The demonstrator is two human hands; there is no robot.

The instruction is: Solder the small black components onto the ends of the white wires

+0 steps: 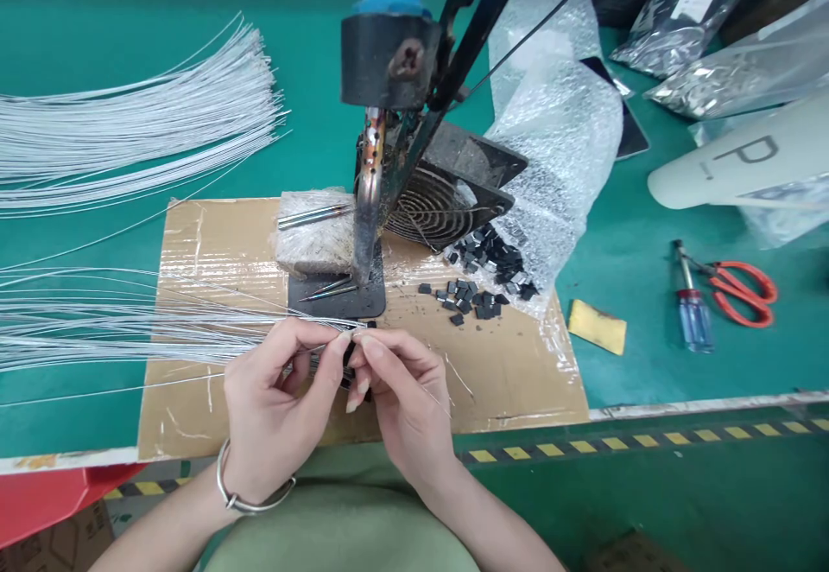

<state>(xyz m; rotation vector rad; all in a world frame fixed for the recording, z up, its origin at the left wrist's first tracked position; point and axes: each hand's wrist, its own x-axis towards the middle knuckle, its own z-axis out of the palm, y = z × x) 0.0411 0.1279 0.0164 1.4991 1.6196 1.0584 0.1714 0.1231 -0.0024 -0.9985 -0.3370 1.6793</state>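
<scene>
My left hand (278, 399) pinches the end of a thin white wire between thumb and forefinger, above the cardboard sheet. Tip to tip with it, my right hand (414, 399) is closed in a pinch; what lies between its fingertips is too small and covered to make out. A loose bundle of white wires (213, 321) runs in from the left and passes behind my left hand. Small black pieces (370, 326) show at the wire ends, partly hidden by my fingers. Just beyond my hands, a bent metal nozzle (368, 209) points down at a dark pad (372, 300).
A thick wire bundle (142, 127) lies at the back left. A wrapped block (314, 244) and a fan (433, 200) flank the nozzle. Black connector housings (496, 261) lie on bubble wrap (550, 140) and cardboard (518, 373). Rightward are a screwdriver (694, 317) and red-handled cutters (744, 294).
</scene>
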